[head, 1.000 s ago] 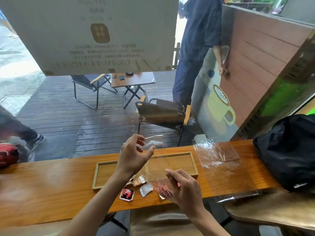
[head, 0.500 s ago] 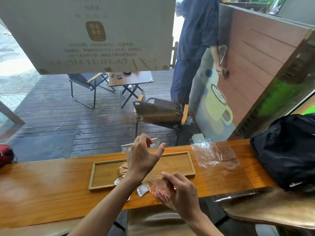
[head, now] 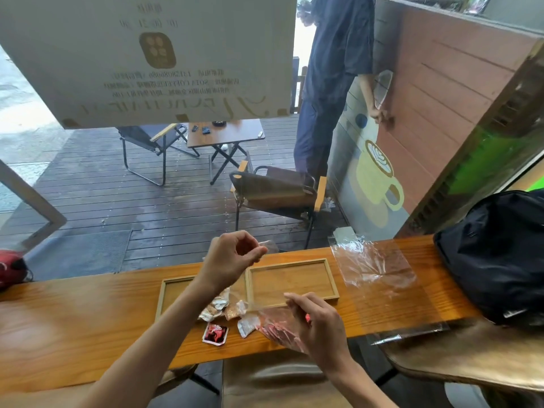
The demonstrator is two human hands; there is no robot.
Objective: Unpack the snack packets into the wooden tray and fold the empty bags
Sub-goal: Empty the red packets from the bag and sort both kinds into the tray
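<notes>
A shallow wooden tray (head: 294, 262) lies on the wooden counter (head: 73, 325). My left hand (head: 229, 260) is raised above the tray and pinches the top edge of a clear plastic bag (head: 250, 290). My right hand (head: 318, 325) grips the bag's lower end, which holds reddish packets (head: 279, 328). Several snack packets (head: 223, 307) lie at the tray's front edge, some inside it, some on the counter. A red packet (head: 215, 334) sits alone on the counter in front of the tray.
An empty clear bag (head: 379, 278) lies flat on the counter to the right of the tray. A black backpack (head: 497, 254) fills the counter's right end. Behind the glass a person (head: 332, 83) stands by folding chairs. A red object (head: 10, 267) sits far left.
My left hand has lifted the bag's top edge higher. More packets now lie at the tray's front edge and on the counter. My right hand has stayed low on the bag's bottom.
</notes>
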